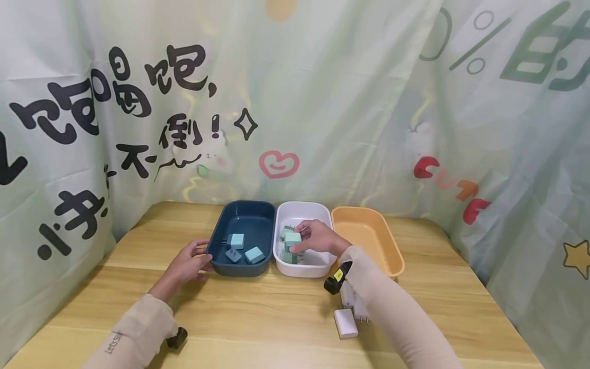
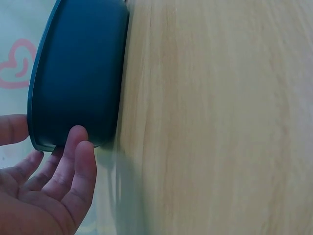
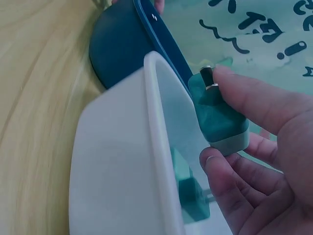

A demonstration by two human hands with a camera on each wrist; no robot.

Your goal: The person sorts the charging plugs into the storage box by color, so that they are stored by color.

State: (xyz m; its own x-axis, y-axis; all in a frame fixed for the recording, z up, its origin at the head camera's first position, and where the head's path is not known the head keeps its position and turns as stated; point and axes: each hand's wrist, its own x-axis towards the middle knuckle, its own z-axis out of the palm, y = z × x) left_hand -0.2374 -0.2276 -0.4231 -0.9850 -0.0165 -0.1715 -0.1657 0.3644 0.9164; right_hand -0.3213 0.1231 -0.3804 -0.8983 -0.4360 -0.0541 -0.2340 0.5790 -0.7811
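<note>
My right hand (image 1: 318, 237) pinches a green two-tone charger plug (image 1: 292, 241) over the white bin (image 1: 304, 273). In the right wrist view, this plug (image 3: 220, 117) sits between thumb and fingertips, its prongs by the thumb. More green chargers (image 1: 289, 255) lie inside the white bin beneath it. At the left end of the dark blue bin (image 1: 249, 218) is my left hand (image 1: 186, 262), its relaxed fingers touching the outer side. The thumb (image 2: 13, 129) meets the rim in the left wrist view. Several blue chargers (image 1: 254, 255) lie in the blue bin.
An orange bin (image 1: 364, 228) stands right of the white one, partly behind my right forearm. White chargers (image 1: 345, 323) lie on the wooden table (image 1: 258, 318) beside that forearm, some partly hidden. A printed curtain (image 1: 322, 102) hangs behind the table and at both sides.
</note>
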